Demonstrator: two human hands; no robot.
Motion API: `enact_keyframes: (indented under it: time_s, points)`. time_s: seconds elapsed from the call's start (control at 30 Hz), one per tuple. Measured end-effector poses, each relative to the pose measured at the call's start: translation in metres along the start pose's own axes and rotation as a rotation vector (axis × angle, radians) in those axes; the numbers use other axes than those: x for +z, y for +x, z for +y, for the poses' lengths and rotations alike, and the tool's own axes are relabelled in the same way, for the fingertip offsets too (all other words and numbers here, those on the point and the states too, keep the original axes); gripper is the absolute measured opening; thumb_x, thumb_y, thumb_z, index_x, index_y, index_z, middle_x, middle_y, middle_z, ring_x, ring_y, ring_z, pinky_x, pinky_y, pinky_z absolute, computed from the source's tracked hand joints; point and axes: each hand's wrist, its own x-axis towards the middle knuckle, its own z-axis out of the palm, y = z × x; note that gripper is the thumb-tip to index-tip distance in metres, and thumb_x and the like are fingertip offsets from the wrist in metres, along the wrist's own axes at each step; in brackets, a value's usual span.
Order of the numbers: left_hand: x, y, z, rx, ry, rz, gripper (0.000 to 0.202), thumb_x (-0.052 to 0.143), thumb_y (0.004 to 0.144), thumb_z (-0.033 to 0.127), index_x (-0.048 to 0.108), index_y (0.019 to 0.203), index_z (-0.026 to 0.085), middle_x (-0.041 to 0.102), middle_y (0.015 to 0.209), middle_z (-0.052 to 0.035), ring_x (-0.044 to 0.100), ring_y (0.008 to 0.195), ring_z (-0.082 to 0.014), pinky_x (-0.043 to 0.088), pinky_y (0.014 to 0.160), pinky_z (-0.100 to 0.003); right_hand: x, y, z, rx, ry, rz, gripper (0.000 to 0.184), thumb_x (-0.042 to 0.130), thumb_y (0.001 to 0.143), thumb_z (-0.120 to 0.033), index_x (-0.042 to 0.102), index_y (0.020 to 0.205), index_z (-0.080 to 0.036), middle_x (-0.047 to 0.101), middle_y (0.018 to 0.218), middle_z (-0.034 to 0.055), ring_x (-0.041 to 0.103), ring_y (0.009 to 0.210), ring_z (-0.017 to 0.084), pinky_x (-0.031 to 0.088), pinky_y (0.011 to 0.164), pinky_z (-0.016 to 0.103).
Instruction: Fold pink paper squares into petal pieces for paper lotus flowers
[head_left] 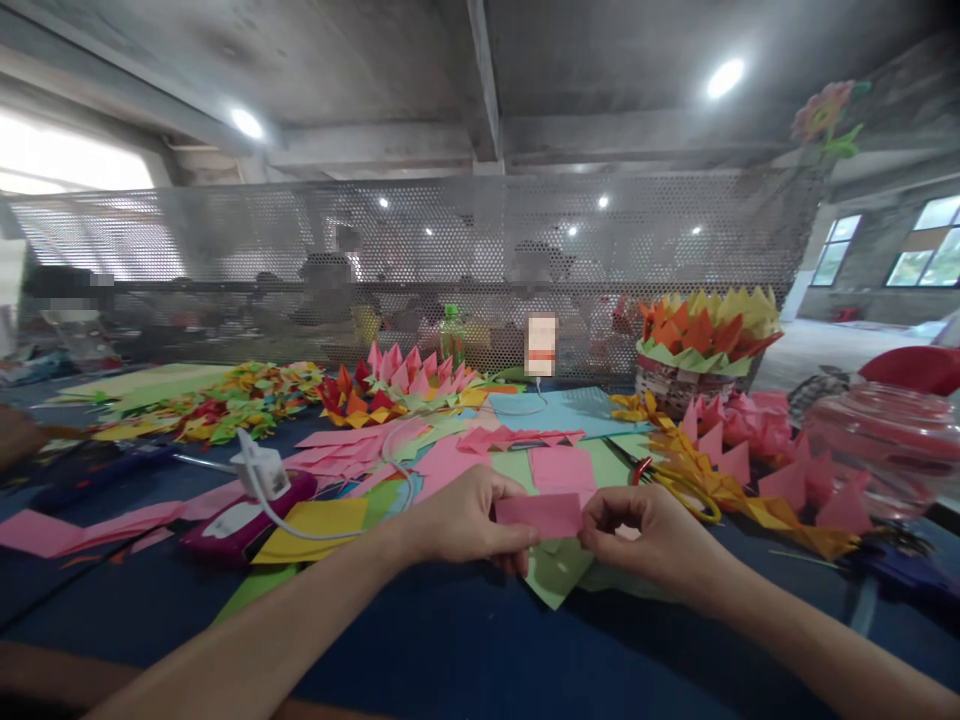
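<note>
A small pink paper rectangle [541, 515] is stretched between my two hands, above the blue table. My left hand [472, 515] pinches its left end, thumb in front and fingers behind. At the right end, my right hand [637, 525] grips the edge between thumb and curled forefinger. Below and behind it lie pale green sheets [556, 580] and another pink paper piece [561, 466]. Red-and-yellow-handled scissors [686, 492] rest just beyond my right hand. A row of folded pink paper [517, 438] lies farther back.
A purple power strip [240, 525] with a white charger [261, 470] and cable sits at left. Folded paper flowers [420, 370] stand behind. A paper-filled basket [664, 378] and a clear jar [877, 450] are at right. A perforated metal screen [450, 250] borders the table's back.
</note>
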Motion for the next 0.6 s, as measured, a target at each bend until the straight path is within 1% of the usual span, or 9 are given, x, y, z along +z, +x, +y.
enact_keyframes:
  time_s: [0.1, 0.2, 0.3, 0.37, 0.43, 0.5, 0.6]
  points:
    - [-0.002, 0.0, 0.0, 0.005, 0.013, -0.002, 0.026, 0.069, 0.081, 0.037, 0.065, 0.074, 0.012, 0.071, 0.064, -0.0059, 0.066, 0.054, -0.013, 0.05, 0.052, -0.019, -0.003, 0.001, 0.002, -0.017, -0.004, 0.015, 0.013, 0.062, 0.076, -0.025, 0.069, 0.069, -0.016, 0.061, 0.06, -0.0024, 0.051, 0.057, 0.011, 0.038, 0.055, 0.022]
    - [-0.006, 0.002, -0.001, 0.017, 0.014, 0.017, 0.026, 0.069, 0.08, 0.037, 0.066, 0.075, 0.012, 0.071, 0.064, -0.0065, 0.067, 0.055, -0.0142, 0.051, 0.054, -0.021, -0.01, 0.005, 0.005, -0.034, 0.011, 0.045, 0.011, 0.061, 0.075, -0.023, 0.067, 0.069, -0.016, 0.063, 0.063, -0.0014, 0.055, 0.061, 0.013, 0.042, 0.058, 0.023]
    - [-0.009, 0.002, -0.002, 0.035, -0.001, 0.043, 0.026, 0.07, 0.079, 0.037, 0.067, 0.077, 0.011, 0.071, 0.063, -0.0059, 0.066, 0.054, -0.0139, 0.052, 0.055, -0.021, -0.016, 0.007, 0.005, -0.041, 0.025, 0.071, 0.016, 0.06, 0.08, -0.028, 0.066, 0.074, -0.016, 0.063, 0.067, 0.0001, 0.057, 0.065, 0.014, 0.044, 0.06, 0.023]
    - [-0.007, 0.002, -0.002, 0.033, -0.011, 0.033, 0.026, 0.07, 0.08, 0.037, 0.067, 0.078, 0.011, 0.07, 0.063, -0.0053, 0.066, 0.054, -0.0128, 0.051, 0.054, -0.02, -0.013, 0.006, 0.001, -0.045, 0.056, 0.047, 0.024, 0.057, 0.085, -0.036, 0.067, 0.082, -0.015, 0.064, 0.073, 0.0012, 0.056, 0.067, 0.014, 0.044, 0.059, 0.023]
    - [-0.001, 0.0, -0.001, 0.025, -0.03, 0.009, 0.025, 0.07, 0.08, 0.036, 0.067, 0.078, 0.011, 0.07, 0.063, -0.0049, 0.066, 0.054, -0.0125, 0.051, 0.054, -0.019, -0.006, 0.001, -0.004, -0.057, 0.097, -0.018, 0.03, 0.057, 0.087, -0.043, 0.068, 0.089, -0.015, 0.066, 0.078, 0.0021, 0.056, 0.068, 0.014, 0.044, 0.059, 0.023]
    - [0.005, -0.001, 0.0, 0.01, -0.055, -0.018, 0.023, 0.07, 0.08, 0.034, 0.068, 0.079, 0.011, 0.069, 0.062, -0.0045, 0.066, 0.054, -0.0129, 0.052, 0.054, -0.019, 0.001, -0.003, -0.008, -0.084, 0.083, -0.077, 0.029, 0.062, 0.085, -0.044, 0.07, 0.087, -0.016, 0.067, 0.077, 0.002, 0.056, 0.068, 0.015, 0.043, 0.061, 0.023]
    - [0.013, -0.002, 0.0, 0.002, -0.08, -0.052, 0.018, 0.068, 0.08, 0.029, 0.067, 0.078, 0.011, 0.068, 0.061, -0.0034, 0.065, 0.053, -0.0125, 0.051, 0.054, -0.019, 0.009, -0.008, -0.011, -0.109, 0.052, -0.092, 0.026, 0.065, 0.084, -0.041, 0.074, 0.084, -0.017, 0.068, 0.074, 0.001, 0.057, 0.069, 0.016, 0.043, 0.063, 0.024]
